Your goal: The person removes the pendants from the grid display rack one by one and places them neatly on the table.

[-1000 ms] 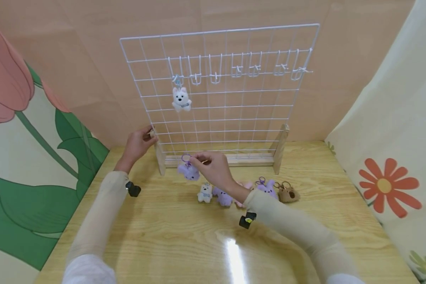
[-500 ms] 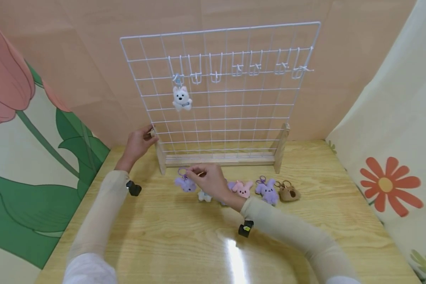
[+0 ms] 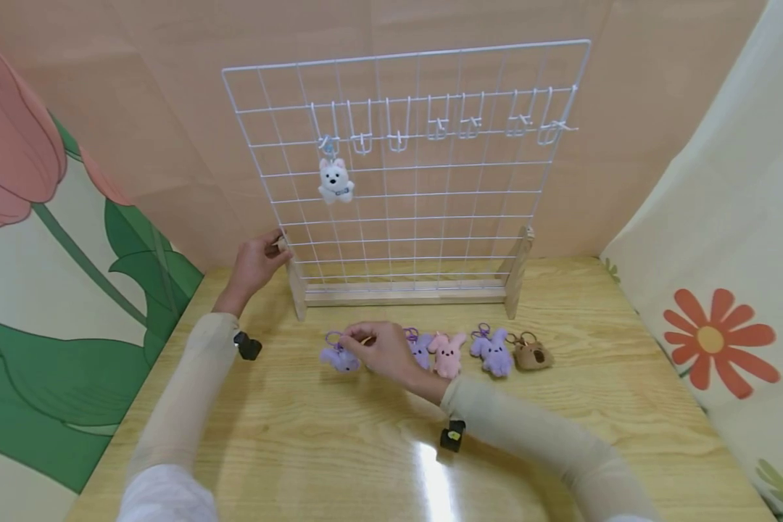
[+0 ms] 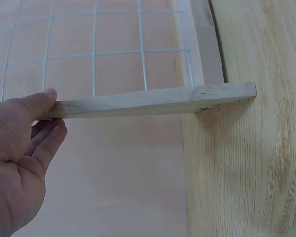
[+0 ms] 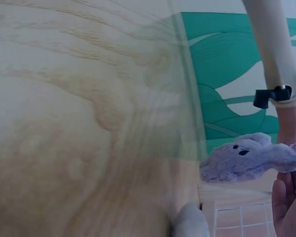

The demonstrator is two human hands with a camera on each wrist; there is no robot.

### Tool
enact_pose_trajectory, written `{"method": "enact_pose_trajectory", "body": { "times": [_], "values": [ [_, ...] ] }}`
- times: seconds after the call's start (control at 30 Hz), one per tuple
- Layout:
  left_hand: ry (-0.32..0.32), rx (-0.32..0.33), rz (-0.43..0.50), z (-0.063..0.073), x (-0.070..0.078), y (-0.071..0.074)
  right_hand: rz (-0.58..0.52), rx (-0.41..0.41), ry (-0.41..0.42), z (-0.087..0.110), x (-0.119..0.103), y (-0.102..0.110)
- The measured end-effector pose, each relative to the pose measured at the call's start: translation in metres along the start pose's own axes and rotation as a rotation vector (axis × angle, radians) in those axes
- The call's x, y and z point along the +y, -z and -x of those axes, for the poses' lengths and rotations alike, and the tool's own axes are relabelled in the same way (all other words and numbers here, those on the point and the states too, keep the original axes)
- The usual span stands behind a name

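My left hand (image 3: 254, 262) pinches the upper end of the rack's left wooden leg (image 4: 148, 102), thumb on one face and fingers on the other in the left wrist view. Between the thumb and fingers of my right hand (image 3: 386, 354) is the ring of a purple plush keychain (image 3: 341, 359). Its fuzzy body (image 5: 239, 160) hangs free of the fingers, low over the table's middle-left. Behind the right hand, a white dog keychain on the table is hidden in the head view. Another white dog keychain (image 3: 336, 183) hangs from the leftmost hook of the white wire grid (image 3: 414, 194).
Several more white hooks (image 3: 398, 139) line the grid to the right. Right of my hand lie a purple plush keychain (image 3: 420, 353), a pink one (image 3: 446, 355), another purple one (image 3: 494, 354) and a brown one (image 3: 532, 356). The rack stands on the wooden table (image 3: 287, 435).
My right hand has come down and toward me from the rack's base, lowering the purple plush keychain toward the table. The left hand keeps its hold on the wooden leg.
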State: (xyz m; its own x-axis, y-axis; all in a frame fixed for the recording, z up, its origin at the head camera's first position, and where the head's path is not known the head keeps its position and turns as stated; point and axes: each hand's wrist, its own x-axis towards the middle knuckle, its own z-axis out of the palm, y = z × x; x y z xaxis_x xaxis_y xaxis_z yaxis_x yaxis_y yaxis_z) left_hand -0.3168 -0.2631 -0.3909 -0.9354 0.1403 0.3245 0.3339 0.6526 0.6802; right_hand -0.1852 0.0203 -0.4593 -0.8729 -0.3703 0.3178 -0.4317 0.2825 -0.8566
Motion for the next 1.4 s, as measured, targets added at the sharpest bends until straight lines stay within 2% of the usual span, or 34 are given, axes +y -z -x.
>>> {"method": "enact_pose_trajectory", "body": {
  "times": [0.43,0.7,1.07,1.23,1.4],
  "values": [
    [0.009,0.003,0.002,0.001,-0.004,-0.001,0.033,-0.052,-0.046,0.007,0.016,-0.007],
    [0.005,0.010,-0.004,0.001,-0.005,-0.001,0.056,-0.057,-0.041,-0.001,0.020,-0.001],
    [0.005,0.007,0.006,0.000,-0.003,-0.002,0.114,-0.052,0.009,-0.020,0.029,0.005],
    [-0.002,0.001,0.005,-0.001,-0.003,-0.002,0.158,-0.042,0.006,-0.027,0.034,0.006],
    [0.002,0.000,0.005,-0.001,-0.003,-0.002,0.183,-0.048,-0.032,-0.030,0.039,0.006]
  ]
}}
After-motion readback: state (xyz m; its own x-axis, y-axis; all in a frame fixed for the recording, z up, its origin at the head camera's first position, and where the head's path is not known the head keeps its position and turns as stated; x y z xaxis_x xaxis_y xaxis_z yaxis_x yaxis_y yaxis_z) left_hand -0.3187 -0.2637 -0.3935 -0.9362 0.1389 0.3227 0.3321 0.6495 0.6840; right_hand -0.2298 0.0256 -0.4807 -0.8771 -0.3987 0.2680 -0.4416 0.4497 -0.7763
